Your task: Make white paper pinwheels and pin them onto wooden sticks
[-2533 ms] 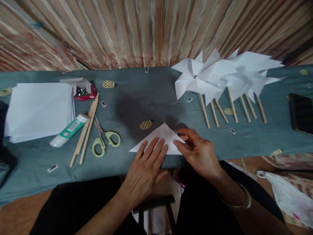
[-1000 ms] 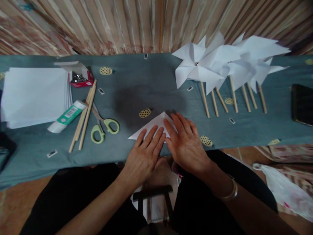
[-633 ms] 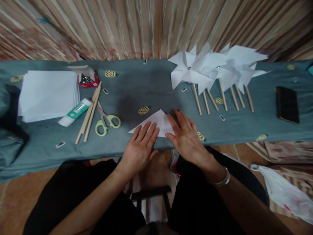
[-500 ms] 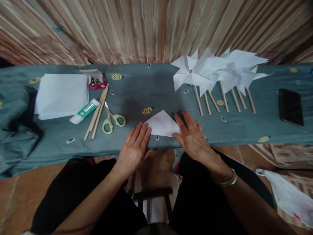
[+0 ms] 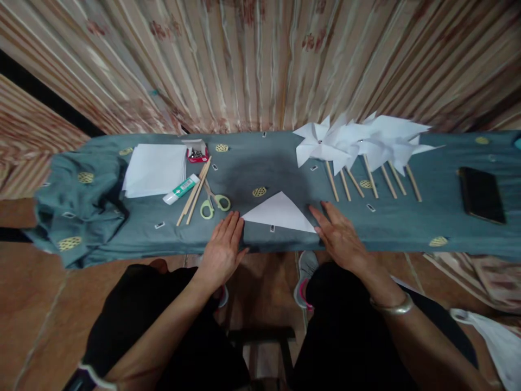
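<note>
Flanks a white paper triangle [image 5: 280, 213] near the frame's centre with left hand [image 5: 223, 245] stretched flat and right hand [image 5: 342, 238] spread.

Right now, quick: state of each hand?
Left hand: open, holding nothing, by the left corner of the paper triangle.
Right hand: open, holding nothing, by the paper triangle's right corner.

The left hand [image 5: 222, 247] lies palm down, well apart from the right hand [image 5: 338, 236] (spread a little wider).
</note>
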Action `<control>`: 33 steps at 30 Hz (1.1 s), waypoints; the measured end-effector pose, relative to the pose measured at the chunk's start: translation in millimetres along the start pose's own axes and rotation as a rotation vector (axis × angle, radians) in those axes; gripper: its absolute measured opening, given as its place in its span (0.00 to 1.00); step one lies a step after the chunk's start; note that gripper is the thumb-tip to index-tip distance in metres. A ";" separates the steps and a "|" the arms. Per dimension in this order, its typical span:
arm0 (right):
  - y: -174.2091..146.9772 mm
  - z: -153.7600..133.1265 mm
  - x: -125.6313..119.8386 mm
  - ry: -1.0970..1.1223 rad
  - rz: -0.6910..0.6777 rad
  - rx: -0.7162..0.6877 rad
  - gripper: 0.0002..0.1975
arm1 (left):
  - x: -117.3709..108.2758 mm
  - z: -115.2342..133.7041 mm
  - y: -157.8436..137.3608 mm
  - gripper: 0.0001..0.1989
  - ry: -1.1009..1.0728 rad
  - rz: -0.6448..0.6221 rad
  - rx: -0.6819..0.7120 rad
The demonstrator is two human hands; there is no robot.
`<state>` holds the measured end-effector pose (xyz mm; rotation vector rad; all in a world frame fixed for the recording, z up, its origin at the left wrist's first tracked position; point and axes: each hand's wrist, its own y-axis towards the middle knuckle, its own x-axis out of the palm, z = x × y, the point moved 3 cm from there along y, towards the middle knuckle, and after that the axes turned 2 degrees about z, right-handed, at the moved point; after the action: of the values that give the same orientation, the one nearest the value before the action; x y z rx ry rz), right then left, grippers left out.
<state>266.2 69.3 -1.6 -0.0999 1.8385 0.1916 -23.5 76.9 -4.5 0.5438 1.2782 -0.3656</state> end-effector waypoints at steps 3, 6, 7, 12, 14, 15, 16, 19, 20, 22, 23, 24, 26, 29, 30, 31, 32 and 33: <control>3.5 -1.0 -3.6 0.063 0.023 -0.003 0.24 | 1.7 -2.2 -1.8 0.31 -0.026 0.048 -0.012; 13.0 -6.3 -3.9 0.146 0.045 0.012 0.24 | 3.8 -4.2 -2.1 0.28 -0.099 0.105 -0.024; 17.1 -8.5 -2.9 0.169 0.044 0.020 0.24 | 4.6 -5.0 -1.9 0.27 -0.127 0.118 -0.035; 35.1 -16.5 3.1 0.290 0.098 0.133 0.15 | 8.9 -7.1 0.8 0.27 -0.271 0.104 -0.136; 39.5 -18.0 3.6 0.342 0.158 0.196 0.08 | 9.9 -6.9 2.0 0.26 -0.344 0.103 -0.184; 41.3 -18.9 3.4 0.360 0.186 0.224 0.06 | 10.1 -7.0 2.6 0.26 -0.382 0.114 -0.211; 43.0 -20.3 2.8 0.375 0.209 0.244 0.05 | 10.2 -7.2 3.2 0.27 -0.418 0.129 -0.239; 47.9 -28.6 -0.2 0.404 0.238 0.243 0.04 | 9.6 -8.6 4.9 0.27 -0.510 0.163 -0.297; 49.4 -32.5 -1.4 0.412 0.241 0.231 0.03 | 8.9 -9.2 5.5 0.27 -0.538 0.173 -0.304; 51.8 -40.4 -4.3 0.413 0.255 0.208 0.04 | 6.9 -10.8 6.7 0.27 -0.597 0.197 -0.311; 52.8 -44.1 -5.9 0.408 0.267 0.198 0.04 | 5.6 -11.7 7.1 0.26 -0.628 0.211 -0.316; 53.6 -47.5 -7.6 0.403 0.283 0.188 0.05 | 4.3 -12.8 7.5 0.26 -0.663 0.226 -0.326; 55.2 -52.7 -12.1 0.401 0.319 0.166 0.06 | 2.1 -15.2 7.7 0.26 -0.752 0.254 -0.375; 58.6 -57.8 -22.4 0.437 0.389 0.116 0.07 | -0.2 -18.9 7.7 0.26 -0.973 0.318 -0.511; 60.0 -59.1 -26.9 0.451 0.421 0.096 0.07 | -0.8 -19.6 8.0 0.26 -1.062 0.347 -0.556; 61.7 -60.4 -31.7 0.462 0.455 0.077 0.07 | -1.6 -19.9 8.5 0.25 -1.151 0.378 -0.597; 63.3 -61.7 -36.5 0.469 0.491 0.061 0.08 | -2.7 -19.6 9.2 0.25 -1.235 0.408 -0.635; 64.8 -63.2 -41.2 0.472 0.526 0.049 0.08 | -4.1 -18.7 10.0 0.25 -1.311 0.435 -0.669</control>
<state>206.7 120.0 59.8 0.4105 2.3102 0.5240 -34.0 95.6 -2.3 -0.0657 -0.0471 0.1141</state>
